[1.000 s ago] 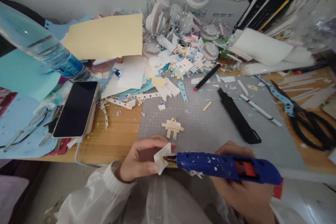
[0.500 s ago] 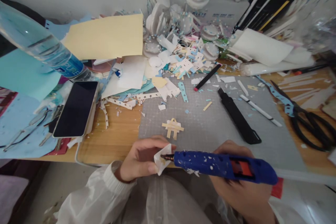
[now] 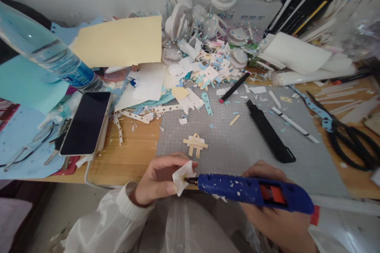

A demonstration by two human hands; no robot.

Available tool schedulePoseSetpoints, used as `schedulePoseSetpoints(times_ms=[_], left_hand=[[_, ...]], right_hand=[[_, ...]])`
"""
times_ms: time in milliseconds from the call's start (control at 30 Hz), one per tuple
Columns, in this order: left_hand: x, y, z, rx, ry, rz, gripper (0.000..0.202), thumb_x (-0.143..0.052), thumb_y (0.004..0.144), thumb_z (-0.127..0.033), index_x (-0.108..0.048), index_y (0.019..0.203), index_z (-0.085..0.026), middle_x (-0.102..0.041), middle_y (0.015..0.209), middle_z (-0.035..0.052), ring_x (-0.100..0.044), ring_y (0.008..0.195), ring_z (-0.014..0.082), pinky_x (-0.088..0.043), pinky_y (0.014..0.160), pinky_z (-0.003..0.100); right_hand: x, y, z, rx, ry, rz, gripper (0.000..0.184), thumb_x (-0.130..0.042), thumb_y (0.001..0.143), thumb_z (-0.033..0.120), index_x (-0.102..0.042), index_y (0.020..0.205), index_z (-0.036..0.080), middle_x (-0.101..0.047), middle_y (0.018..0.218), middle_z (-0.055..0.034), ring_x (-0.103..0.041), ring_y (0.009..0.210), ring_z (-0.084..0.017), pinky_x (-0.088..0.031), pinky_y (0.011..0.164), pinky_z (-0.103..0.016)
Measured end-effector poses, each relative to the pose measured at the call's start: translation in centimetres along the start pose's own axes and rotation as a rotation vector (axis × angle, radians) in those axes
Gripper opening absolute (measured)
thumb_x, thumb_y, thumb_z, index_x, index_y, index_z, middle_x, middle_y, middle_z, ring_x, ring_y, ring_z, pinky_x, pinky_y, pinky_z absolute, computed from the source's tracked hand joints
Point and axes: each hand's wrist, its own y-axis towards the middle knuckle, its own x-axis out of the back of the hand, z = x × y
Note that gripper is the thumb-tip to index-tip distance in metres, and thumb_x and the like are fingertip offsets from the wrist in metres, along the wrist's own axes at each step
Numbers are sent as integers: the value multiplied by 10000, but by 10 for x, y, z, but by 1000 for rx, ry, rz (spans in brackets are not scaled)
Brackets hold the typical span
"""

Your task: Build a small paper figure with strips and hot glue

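Between the thumb and fingers of my left hand is a small white folded paper piece with a yellowish spot on its face. My right hand is wrapped round a blue hot glue gun flecked with white scraps. Its dark nozzle points left and meets the paper piece at the spot, or sits just in front of it. The glue gun hides part of my right fingers. Just beyond my left hand, a small figure of cream paper strips lies flat on the grey cutting mat.
A black utility knife, a white pen and black scissors lie to the right. At the left are a phone and a water bottle. Paper cut-outs are heaped at the back.
The paper piece has tilted and shifted slightly left in my left hand. The glue gun's nozzle has dropped a little and moved slightly right. Both hands keep their hold.
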Motion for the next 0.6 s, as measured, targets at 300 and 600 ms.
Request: schedulePoseSetpoints(times_ms=[300,600], left_hand=[[1,-2,2,-6,17,-31,407,-741,709,-395,-733,1059,-187,-673,926,103,-605,813,207,-474,716,299],[0,0,0,-4,7,-25,399,-746,711,-382,-732,1063,-195,-682,945,101,-611,832,210,-473,731,299]], right_hand=[[4,-5,-7,3,-70,-47,229,-659,701,139,-518,848,244,-566,686,34,-578,557,-141,-468,515,-267],[2,-2,-5,6,-72,-28,176,-641,717,130,-516,782,235,-554,623,51,-563,509,-117,-449,482,-236]])
